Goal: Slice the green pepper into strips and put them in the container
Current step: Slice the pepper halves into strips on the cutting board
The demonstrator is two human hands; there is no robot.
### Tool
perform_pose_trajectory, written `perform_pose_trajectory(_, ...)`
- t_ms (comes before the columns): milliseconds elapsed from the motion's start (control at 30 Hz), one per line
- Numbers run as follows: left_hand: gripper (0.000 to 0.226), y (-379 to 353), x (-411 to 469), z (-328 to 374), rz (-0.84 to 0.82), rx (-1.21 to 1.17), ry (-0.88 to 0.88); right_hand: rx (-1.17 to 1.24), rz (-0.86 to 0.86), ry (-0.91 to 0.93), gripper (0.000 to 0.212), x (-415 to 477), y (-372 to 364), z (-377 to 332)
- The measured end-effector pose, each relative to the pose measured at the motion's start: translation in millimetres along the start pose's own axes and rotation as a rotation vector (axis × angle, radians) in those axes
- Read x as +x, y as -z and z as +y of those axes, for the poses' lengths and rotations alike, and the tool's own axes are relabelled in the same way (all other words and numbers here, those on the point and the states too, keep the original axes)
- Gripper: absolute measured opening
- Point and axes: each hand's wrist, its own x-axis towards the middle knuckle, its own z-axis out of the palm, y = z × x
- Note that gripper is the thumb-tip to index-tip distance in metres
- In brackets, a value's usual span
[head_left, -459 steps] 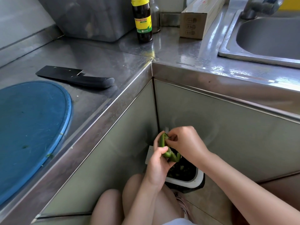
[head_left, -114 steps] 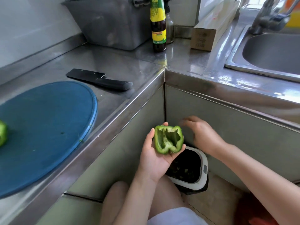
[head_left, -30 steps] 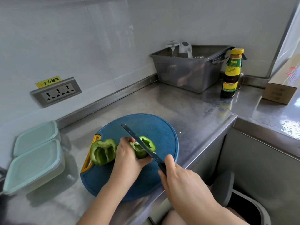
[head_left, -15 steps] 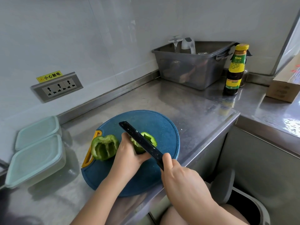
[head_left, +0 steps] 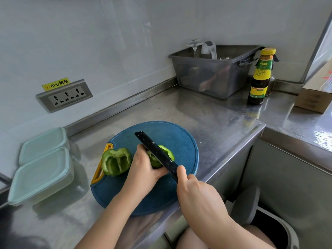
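Lidded containers (head_left: 41, 177) far left on tabletop (head_left: 206, 123). Spare pepper half (head_left: 116, 164) on blue board (head_left: 179, 137). Our left hand (head_left: 143, 168) fingers (head_left: 141, 152) curl round second half (head_left: 167, 151). Knife (head_left: 154, 153) lies across it, our right hand (head_left: 197, 194) gripping the handle.

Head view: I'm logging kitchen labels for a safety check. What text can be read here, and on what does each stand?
"小心触电": on the yellow sticker above the wall socket panel.
On the sauce bottle: label print too small to read.
On the cardboard box: markings too blurred to read.
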Motion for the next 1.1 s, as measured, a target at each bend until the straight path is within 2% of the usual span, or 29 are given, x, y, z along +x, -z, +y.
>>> perform_pose_trajectory(167,0.063,1.4,2.4,-3.3,-0.023,0.006,0.033,-0.006,0.023,-0.005,0.029,6.2,-2.1,-0.5)
perform_pose_trajectory(300,0.055,0.8,3.2,-4.7,-0.030,0.038,0.026,-0.016,0.015,0.010,0.031,19.3,-5.2,-1.4)
perform_pose_trajectory(433,0.051,2.5,3.8,-5.4,-0.042,0.030,0.036,-0.104,-0.146,0.062,0.035,29.8,-3.4,-1.5)
perform_pose_trajectory(467,0.052,3.5,4.2,-5.4,-0.041,0.020,0.044,-0.081,-0.161,0.076,0.038,30.9,-1.6,0.2)
perform_pose_trajectory(533,0.054,5.3,5.2,-5.8,-0.043,-0.012,0.054,-0.079,-0.179,0.049,0.063,27.0,6.9,3.0)
perform_pose_trajectory(600,0.055,7.0,6.6,-7.5,-0.065,-0.038,0.058,-0.079,-0.150,0.043,0.076,21.1,3.6,12.5)
perform_pose_trajectory(833,0.052,10.2,10.0,-10.6,-0.119,-0.052,0.047,-0.115,-0.168,0.066,0.084,19.8,3.9,14.4)
perform_pose_trajectory(1033,0.048,10.6,10.8,-14.9,-0.138,-0.059,0.027,-0.080,-0.197,0.084,0.077,29.9,-2.0,16.7)
perform_pose_trajectory(1100,0.047,10.9,11.3,-15.5,-0.145,-0.061,0.029,-0.105,-0.247,0.080,0.059,34.3,2.6,12.2)
